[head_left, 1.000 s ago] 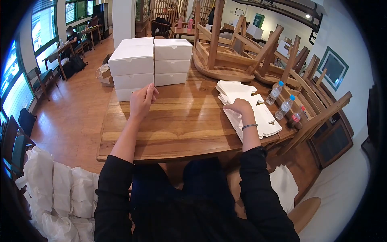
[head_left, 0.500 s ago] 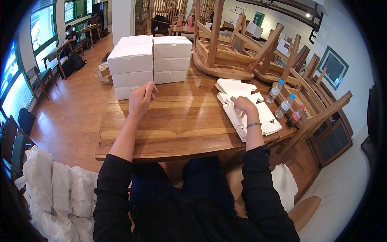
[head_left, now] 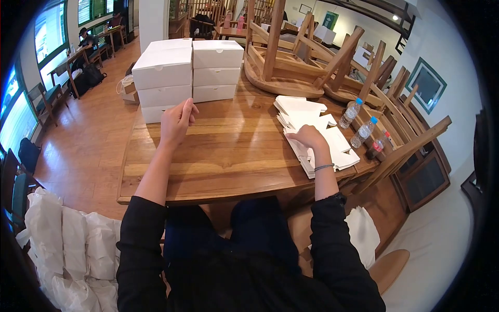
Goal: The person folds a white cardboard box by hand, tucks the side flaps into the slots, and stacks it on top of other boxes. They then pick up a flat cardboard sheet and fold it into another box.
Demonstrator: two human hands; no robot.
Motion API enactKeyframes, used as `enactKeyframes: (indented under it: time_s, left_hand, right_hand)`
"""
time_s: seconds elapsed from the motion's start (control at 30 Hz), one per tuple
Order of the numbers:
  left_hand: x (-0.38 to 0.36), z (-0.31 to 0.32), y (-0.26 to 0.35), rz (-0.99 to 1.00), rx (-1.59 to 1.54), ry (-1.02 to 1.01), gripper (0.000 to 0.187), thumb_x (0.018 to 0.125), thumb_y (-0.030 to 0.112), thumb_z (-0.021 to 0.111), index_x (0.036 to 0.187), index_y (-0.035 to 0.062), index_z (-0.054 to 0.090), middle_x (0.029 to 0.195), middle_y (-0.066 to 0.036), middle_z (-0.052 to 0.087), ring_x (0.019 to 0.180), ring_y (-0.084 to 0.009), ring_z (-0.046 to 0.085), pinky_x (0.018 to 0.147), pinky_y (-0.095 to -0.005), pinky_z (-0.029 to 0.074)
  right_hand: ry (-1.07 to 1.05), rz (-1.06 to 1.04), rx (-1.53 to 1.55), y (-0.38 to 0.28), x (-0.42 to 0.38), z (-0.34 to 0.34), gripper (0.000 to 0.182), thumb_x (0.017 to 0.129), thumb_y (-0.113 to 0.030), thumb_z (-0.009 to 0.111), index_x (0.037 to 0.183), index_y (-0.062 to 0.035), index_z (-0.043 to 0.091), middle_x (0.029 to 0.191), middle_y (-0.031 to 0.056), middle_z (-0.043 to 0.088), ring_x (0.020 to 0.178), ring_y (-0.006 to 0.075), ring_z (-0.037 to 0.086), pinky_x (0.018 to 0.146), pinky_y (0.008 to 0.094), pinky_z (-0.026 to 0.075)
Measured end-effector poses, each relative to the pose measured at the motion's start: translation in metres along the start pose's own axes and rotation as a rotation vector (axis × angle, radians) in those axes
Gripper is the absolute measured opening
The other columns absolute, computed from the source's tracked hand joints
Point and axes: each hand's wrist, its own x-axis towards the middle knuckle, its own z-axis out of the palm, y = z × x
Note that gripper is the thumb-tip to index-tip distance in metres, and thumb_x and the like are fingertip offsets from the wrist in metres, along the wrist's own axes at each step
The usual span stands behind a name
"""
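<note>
On the wooden table (head_left: 228, 156), the person's right hand (head_left: 310, 138) rests at about two o'clock from the table's middle, fingers curled down onto the top sheet of a stack of flat white box blanks (head_left: 332, 151); whether the fingertips have pinched that sheet or only press on it cannot be told, as the hand's back hides them. A thin bracelet (head_left: 323, 167) circles that wrist. A second, smaller pile of flat blanks (head_left: 299, 106) lies just beyond the first, toward twelve o'clock from the right hand, touching it at the edge. The left hand (head_left: 175, 122) stands at about ten o'clock from the table's middle, half open with fingers loosely bent, thumb and forefinger close together, holding nothing; its fingertips are just beside the lowest box of the near-left stack. The folded white boxes (head_left: 189, 73) stand at eleven o'clock in two visible stacks side by side, three boxes high each, six counted in front; the top of another row shows behind the left stack, its count hidden. At three o'clock, past the blanks, three plastic bottles (head_left: 364, 132) stand in a row along the table's right edge: two with blue caps, one with a red cap and dark contents. Upturned wooden chairs (head_left: 291, 62) lie on the far end of the table at one o'clock. White bags (head_left: 67, 244) are heaped on the floor at the person's left, about eight o'clock.
</note>
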Motion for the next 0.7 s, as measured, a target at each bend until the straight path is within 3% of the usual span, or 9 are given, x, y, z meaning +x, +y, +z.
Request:
enactKeyframes:
  time_s: [0.23, 0.33, 0.43, 0.53, 0.7]
  left_hand:
    - [0.0, 0.0, 0.0, -0.007, -0.002, -0.003, 0.051, 0.112, 0.037, 0.048, 0.083, 0.0022, 0.07, 0.058, -0.005, 0.06, 0.054, -0.0148, 0.06, 0.057, -0.031, 0.048]
    - [0.0, 0.001, -0.001, -0.008, 0.0, -0.012, 0.051, 0.112, 0.038, 0.048, 0.083, 0.0022, 0.07, 0.058, -0.005, 0.06, 0.054, -0.0151, 0.06, 0.057, -0.0312, 0.048]
    - [0.0, 0.0, 0.0, -0.013, -0.005, -0.01, 0.051, 0.112, 0.038, 0.048, 0.083, 0.0022, 0.07, 0.058, -0.005, 0.061, 0.054, -0.0151, 0.061, 0.057, -0.0314, 0.048]
    - [0.0, 0.0, 0.001, -0.026, -0.001, -0.005, 0.05, 0.112, 0.038, 0.049, 0.084, 0.0026, 0.071, 0.058, -0.006, 0.061, 0.055, -0.0153, 0.061, 0.057, -0.0318, 0.048]
    - [0.0, -0.002, 0.002, -0.012, 0.015, -0.004, 0.049, 0.112, 0.038, 0.049, 0.084, 0.0038, 0.071, 0.058, -0.006, 0.062, 0.055, -0.0165, 0.062, 0.058, -0.0325, 0.048]
  right_hand:
    - [-0.039, 0.063, 0.069, -0.002, 0.002, -0.005, 0.06, 0.097, -0.047, 0.065, 0.083, 0.0105, 0.073, 0.077, 0.0228, 0.074, 0.067, 0.0322, 0.074, 0.074, 0.043, 0.06]
    - [-0.042, 0.118, 0.165, -0.002, 0.0, -0.009, 0.05, 0.096, -0.038, 0.065, 0.095, 0.0113, 0.074, 0.095, 0.0299, 0.074, 0.088, 0.0393, 0.074, 0.086, 0.0461, 0.058]
    - [0.085, -0.085, -0.021, 0.011, -0.01, 0.002, 0.042, 0.096, -0.03, 0.063, 0.102, 0.0097, 0.074, 0.098, 0.0308, 0.074, 0.091, 0.0412, 0.073, 0.088, 0.0474, 0.057]
    - [0.042, -0.06, 0.022, 0.017, -0.027, 0.004, 0.037, 0.097, -0.026, 0.064, 0.113, 0.0061, 0.074, 0.104, 0.0274, 0.075, 0.099, 0.0372, 0.073, 0.092, 0.046, 0.055]
    - [0.225, -0.023, 0.351, 0.051, -0.046, 0.008, 0.033, 0.098, -0.018, 0.066, 0.121, 0.0056, 0.073, 0.1, 0.0199, 0.077, 0.089, 0.0265, 0.072, 0.084, 0.0393, 0.054]
